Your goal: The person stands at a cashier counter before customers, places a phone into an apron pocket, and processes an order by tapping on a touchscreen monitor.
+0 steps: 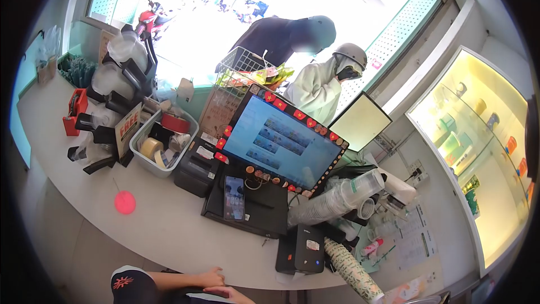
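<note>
Near the front edge of the counter, my left hand (211, 277) rests with its fingers loosely stretched and nothing in them. Just below it lies my right hand (229, 293), partly cut off by the frame's bottom, its visible fingers extended and holding nothing I can see. The two hands are close together. Beyond them a smartphone (234, 198) lies face up on a black cash drawer (261, 217). Behind that stands a monitor (286, 142) edged with flag and round stickers, its screen lit blue. A small black printer (301, 249) sits to the right of the hands.
A bin (163, 166) holds tape rolls; dispensers with lids (115, 79) stand left. A pink round tag (125, 202) lies on the counter (84, 186). Stacked plastic cups (337, 197) and patterned cups (351, 270) lean right. Two helmeted people (275, 36) (320, 87) stand outside, beside a wire basket (242, 67).
</note>
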Available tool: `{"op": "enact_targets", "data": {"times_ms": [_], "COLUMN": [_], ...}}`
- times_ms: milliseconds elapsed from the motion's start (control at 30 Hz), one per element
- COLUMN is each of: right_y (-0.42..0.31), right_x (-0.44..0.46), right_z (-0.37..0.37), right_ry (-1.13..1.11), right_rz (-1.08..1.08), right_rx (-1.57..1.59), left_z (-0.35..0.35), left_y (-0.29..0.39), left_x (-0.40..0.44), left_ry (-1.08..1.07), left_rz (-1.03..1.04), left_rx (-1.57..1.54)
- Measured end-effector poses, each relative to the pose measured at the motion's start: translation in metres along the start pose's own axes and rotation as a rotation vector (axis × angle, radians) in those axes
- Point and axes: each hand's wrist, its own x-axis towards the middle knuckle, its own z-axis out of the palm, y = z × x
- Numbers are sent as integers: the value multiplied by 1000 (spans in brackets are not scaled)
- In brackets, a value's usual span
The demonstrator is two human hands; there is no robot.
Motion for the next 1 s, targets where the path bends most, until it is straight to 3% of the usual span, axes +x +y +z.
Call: {"op": "enact_targets", "data": {"times_ms": [33, 100, 267, 400, 467, 600, 667, 767, 800, 867, 933, 1000], "right_y": [-5, -6, 15, -3, -11, -8, -25, -30, -30, -30, -25, -22], "right_x": [0, 4, -1, 8, 12, 13, 18, 27, 31, 38, 35, 29], "right_z": [-11, -11, 22, -2, 3, 7, -5, -7, -6, -2, -2, -2], "right_ry": [53, 134, 277, 239, 334, 344, 335, 413, 408, 397, 362, 325], "right_rz": [80, 162, 212, 223, 327, 288, 346, 112, 124, 148, 212, 244], "right_rx": [580, 1131, 970, 949, 913, 918, 857, 966, 1026, 1146, 922, 820], "left_z": [4, 12, 9, 24, 38, 51, 87, 153, 149, 140, 79, 29], "left_y": [0, -3, 3, -3, -8, -17, -24, -34, -31, -32, -27, -17], "left_x": [2, 3, 10, 9, 5, -6, -6, 0, -1, 0, 5, 2], "left_ry": [-5, -28, -226, -294, -195, 114, 55, -52, -84, -157, -229, -245], "left_rz": [-1, -3, -116, -125, -76, 42, -87, -278, -355, -293, -155, -73], "left_rx": [6, 22, -99, -100, -106, -258, -691, -1340, -1554, -1332, -793, -476]}}
